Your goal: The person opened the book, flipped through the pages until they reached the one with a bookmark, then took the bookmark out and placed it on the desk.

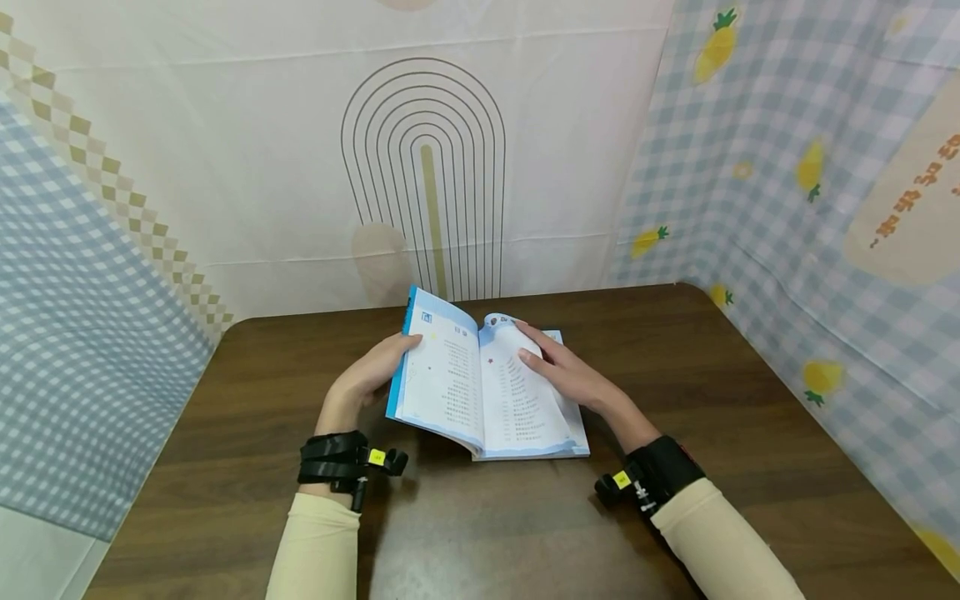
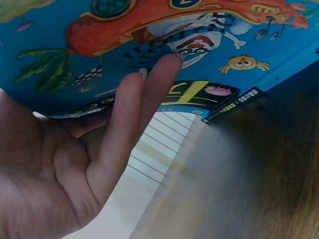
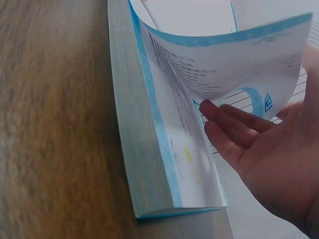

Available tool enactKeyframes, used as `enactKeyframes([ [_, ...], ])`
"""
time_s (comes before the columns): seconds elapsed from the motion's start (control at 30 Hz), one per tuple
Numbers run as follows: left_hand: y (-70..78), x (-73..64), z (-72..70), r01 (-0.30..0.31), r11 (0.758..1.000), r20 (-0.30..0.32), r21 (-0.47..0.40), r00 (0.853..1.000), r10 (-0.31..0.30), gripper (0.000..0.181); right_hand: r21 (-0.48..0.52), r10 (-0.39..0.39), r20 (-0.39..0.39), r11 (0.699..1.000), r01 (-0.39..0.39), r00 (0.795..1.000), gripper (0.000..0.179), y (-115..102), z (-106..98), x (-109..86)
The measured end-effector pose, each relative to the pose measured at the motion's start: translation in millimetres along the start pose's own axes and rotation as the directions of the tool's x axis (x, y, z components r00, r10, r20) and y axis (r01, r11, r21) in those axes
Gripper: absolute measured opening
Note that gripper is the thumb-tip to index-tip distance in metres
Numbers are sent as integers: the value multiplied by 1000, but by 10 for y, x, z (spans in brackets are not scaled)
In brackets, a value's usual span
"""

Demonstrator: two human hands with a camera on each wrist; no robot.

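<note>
An open book [image 1: 444, 379] with printed white pages and pale blue borders lies before me, its left half tilted up off the table. My left hand [image 1: 372, 367] holds that left side, thumb over the page edge and fingers behind. In the left wrist view, the fingers lie against the bright blue illustrated cover [image 2: 50, 30]. My right hand [image 1: 573, 375] pinches a page [image 3: 234, 59] near the upper right part of the book. That page bends up in a curve in the right wrist view, above the thick stack of page edges [image 3: 142, 134].
The book is on a dark brown wooden table [image 1: 480, 525]. A white cloth [image 1: 262, 167] with an arch pattern hangs behind it. Blue checked cloth [image 1: 675, 167] with pineapple prints covers the right side, and more checked cloth [image 1: 90, 333] hangs at the left.
</note>
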State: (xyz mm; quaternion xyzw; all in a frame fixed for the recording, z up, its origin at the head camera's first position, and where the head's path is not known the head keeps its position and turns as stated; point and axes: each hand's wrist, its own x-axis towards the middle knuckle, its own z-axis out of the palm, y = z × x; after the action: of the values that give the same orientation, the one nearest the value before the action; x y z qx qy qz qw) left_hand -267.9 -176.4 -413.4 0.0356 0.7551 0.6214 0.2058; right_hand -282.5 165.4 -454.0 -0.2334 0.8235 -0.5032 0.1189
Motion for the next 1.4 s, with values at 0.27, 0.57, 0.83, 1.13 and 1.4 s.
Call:
enactKeyframes([
  [0.27,-1,4,-9,-1,1000,3,-11,1000,1,54,44,-16,1,999,16,1000,66,-2,-2,8],
  [0.57,-3,5,-9,-9,1000,7,-17,1000,9,53,21,-16,-31,1000,17,999,68,-28,19,-4],
  [0.83,4,2,-10,-7,1000,5,-11,1000,7,54,-58,-57,-69,997,53,996,67,-62,48,26],
  [1.13,3,-5,-4,-13,1000,10,-11,1000,14,54,-42,-87,-159,996,82,983,71,-88,41,31],
  [1.4,1,0,-3,-9,1000,5,-8,1000,9,54,29,-37,-171,999,42,985,68,-123,54,-11],
])
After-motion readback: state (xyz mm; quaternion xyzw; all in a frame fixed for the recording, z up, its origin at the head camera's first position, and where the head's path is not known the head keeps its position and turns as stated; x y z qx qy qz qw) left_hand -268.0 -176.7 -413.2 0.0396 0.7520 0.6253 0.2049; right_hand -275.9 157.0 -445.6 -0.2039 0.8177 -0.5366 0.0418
